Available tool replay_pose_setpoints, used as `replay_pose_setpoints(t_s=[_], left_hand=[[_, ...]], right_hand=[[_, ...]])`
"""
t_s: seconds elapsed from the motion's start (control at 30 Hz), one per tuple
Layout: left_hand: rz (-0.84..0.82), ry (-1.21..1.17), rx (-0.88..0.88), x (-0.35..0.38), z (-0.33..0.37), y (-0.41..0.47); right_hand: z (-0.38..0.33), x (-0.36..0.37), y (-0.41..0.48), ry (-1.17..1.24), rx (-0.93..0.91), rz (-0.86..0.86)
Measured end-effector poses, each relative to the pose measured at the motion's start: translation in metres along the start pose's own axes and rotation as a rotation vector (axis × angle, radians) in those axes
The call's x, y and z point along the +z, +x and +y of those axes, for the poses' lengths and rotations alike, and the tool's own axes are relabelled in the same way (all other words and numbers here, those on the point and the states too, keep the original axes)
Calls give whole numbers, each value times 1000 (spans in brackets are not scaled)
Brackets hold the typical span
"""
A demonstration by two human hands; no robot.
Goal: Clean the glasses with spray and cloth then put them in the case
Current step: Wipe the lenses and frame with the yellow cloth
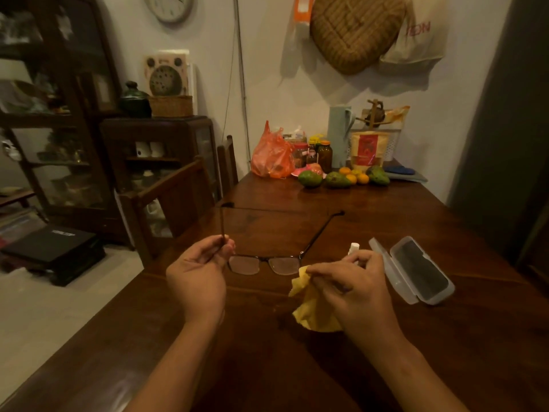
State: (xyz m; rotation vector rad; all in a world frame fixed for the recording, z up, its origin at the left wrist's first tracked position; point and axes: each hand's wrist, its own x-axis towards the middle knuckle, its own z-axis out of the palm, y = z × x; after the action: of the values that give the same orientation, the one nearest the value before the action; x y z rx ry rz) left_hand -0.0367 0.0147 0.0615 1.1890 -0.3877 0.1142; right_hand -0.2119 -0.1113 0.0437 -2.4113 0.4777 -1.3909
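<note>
Dark-framed glasses [264,261] hang above the wooden table [371,209], temples unfolded and pointing away from me. My left hand [197,273] pinches the left temple near its hinge. My right hand [355,288] holds a crumpled yellow cloth [312,310] close to the right lens; whether cloth and lens touch is unclear. A small white spray bottle [354,248] stands just behind my right fingers, mostly hidden. To the right lies the translucent case [416,270], open, with a dark lining.
At the table's far end sit avocados and oranges [341,178], an orange plastic bag [271,157], jars and a pale jug. Two wooden chairs [178,197] stand along the left edge. Dark cabinets line the left wall.
</note>
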Motion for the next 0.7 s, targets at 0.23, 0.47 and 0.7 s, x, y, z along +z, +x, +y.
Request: replay_pose_setpoints(t_s=[0.23, 0.47, 0.7], left_hand=[[-86, -60, -35, 10, -2, -16], [-54, -180, -135, 8, -3, -8], [-88, -151, -67, 5, 2, -7]], right_hand=[[-4, 9, -6, -122, -61, -56], [-18, 11, -6, -405, -58, -241], [-18, 12, -6, -406, -43, -190]])
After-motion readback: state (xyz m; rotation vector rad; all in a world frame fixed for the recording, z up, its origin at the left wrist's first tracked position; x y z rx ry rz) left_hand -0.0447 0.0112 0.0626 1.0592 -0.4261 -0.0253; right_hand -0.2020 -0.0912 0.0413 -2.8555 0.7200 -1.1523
